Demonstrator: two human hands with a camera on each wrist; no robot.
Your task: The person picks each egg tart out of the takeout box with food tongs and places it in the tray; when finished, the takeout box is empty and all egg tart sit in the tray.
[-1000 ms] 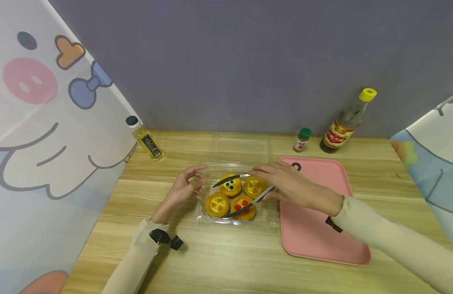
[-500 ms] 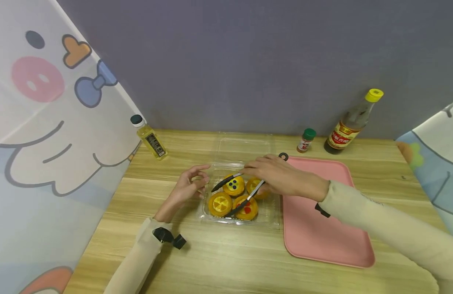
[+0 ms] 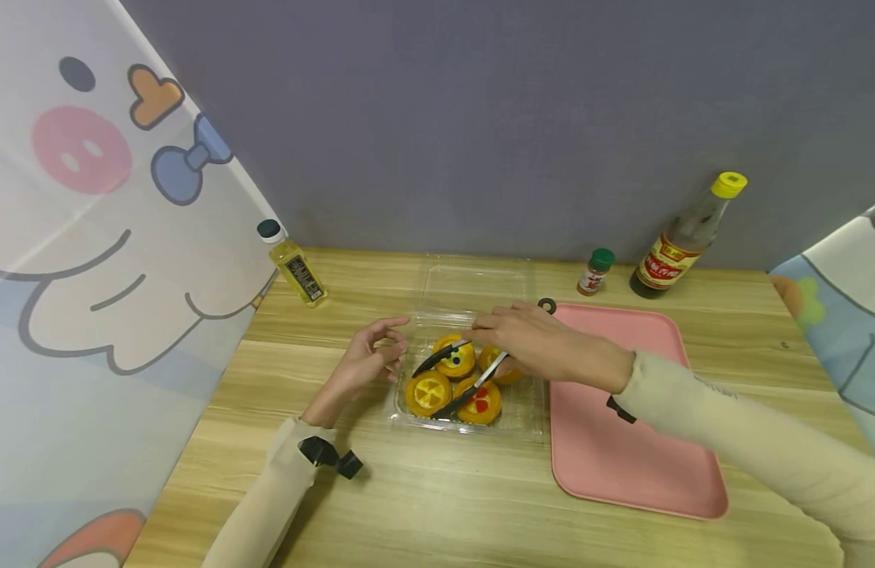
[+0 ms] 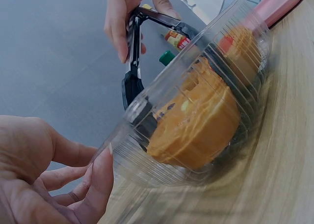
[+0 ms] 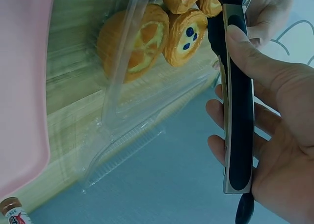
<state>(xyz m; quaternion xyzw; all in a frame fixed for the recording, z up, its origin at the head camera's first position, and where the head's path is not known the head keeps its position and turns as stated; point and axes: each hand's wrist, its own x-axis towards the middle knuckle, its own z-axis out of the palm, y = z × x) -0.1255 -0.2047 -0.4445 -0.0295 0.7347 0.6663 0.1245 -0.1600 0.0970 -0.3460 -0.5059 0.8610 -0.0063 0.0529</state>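
Note:
In the head view my left hand (image 3: 369, 359) is at the left edge of a clear plastic container (image 3: 525, 410), and the left wrist view shows its thumb and fingers pinching the rim (image 4: 110, 140). My right hand (image 3: 529, 339) grips black-and-silver tongs (image 5: 239, 111) from above. Their dark tips are spread on either side of a yellow tart (image 3: 428, 394) at the container's front left. Beside it sit a blueberry-topped tart (image 3: 460, 364), a red-topped tart (image 3: 483, 405) and another yellow tart (image 5: 147, 42), partly hidden by my right hand in the head view.
A pink tray (image 3: 636, 450) lies right of the container, beneath my right forearm. The open clear lid (image 3: 476, 284) lies behind. An oil bottle (image 3: 298, 272) stands at back left; a green-capped jar (image 3: 595, 272) and a yellow-capped bottle (image 3: 674, 248) stand at back right.
My right hand has moved left over the container with the tongs, and the gap between their tips has narrowed slightly. My left hand stays at the container's edge. The head view has shifted a little.

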